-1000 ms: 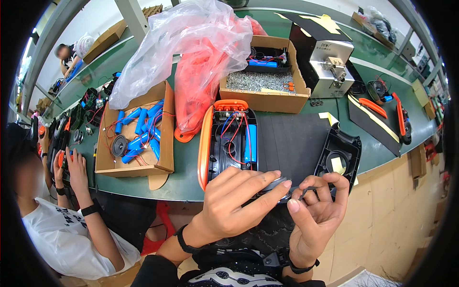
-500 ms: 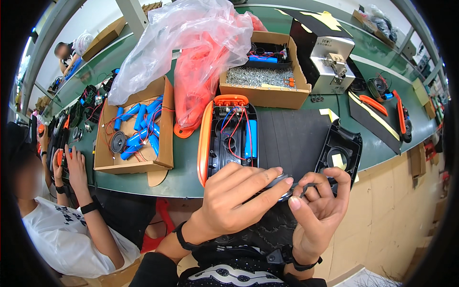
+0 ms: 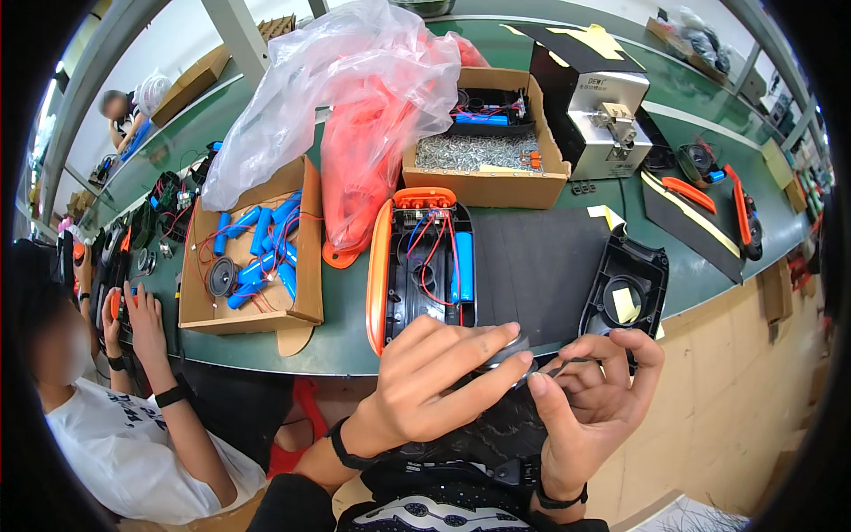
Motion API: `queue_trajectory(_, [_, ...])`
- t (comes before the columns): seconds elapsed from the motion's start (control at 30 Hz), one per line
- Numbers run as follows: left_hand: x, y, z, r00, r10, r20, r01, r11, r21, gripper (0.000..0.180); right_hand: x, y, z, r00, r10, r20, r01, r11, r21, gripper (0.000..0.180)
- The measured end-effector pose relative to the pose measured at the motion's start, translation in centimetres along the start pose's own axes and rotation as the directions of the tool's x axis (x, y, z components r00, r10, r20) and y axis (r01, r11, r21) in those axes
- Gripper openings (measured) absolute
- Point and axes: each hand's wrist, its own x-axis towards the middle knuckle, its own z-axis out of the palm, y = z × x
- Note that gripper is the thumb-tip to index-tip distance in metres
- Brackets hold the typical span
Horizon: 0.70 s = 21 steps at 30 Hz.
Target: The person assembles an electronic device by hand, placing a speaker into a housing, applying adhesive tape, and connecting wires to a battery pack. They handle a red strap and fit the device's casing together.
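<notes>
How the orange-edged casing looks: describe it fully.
The casing lies open, its black, plastic-looking inside facing up. An orange strip runs along its left side; an orange piece caps its far end. Inside are red and blue wires and, at right, a blue cylinder. It rests on the green bench, pointing forward, a black sheet to its right. The left hand partly hides its near end; contact is unclear.

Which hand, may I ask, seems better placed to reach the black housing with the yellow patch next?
Probably the right hand: it sits beside the black housing, while the left hand lies farther left.
</notes>
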Motion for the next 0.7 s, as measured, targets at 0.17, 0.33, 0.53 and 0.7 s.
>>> queue_trajectory(0.17, [-0.2,0.0,-0.2,1.000,0.011,0.014,-0.010,1.000,-0.016,0.038,-0.1,-1.1,-0.3,0.998,0.042,-0.049,-0.043,0.999,-0.012,0.061])
queue_trajectory(0.33, [-0.3,0.1,-0.1,1.000,0.022,0.021,-0.021,1.000,-0.012,0.037,0.1,-1.5,-0.7,0.998,0.050,-0.036,-0.053,0.996,-0.073,0.056])
queue_trajectory(0.53, [-0.2,0.2,-0.1,0.999,0.032,0.042,-0.033,0.999,0.003,0.037,-0.1,-1.3,-0.8,0.999,-0.020,-0.045,0.014,0.991,-0.131,0.053])
queue_trajectory(0.7, [-0.3,-0.3,0.0,0.993,0.109,0.052,-0.109,0.994,-0.002,0.029,-0.2,-1.4,-1.1,0.999,-0.012,-0.034,0.007,0.990,-0.143,0.046])
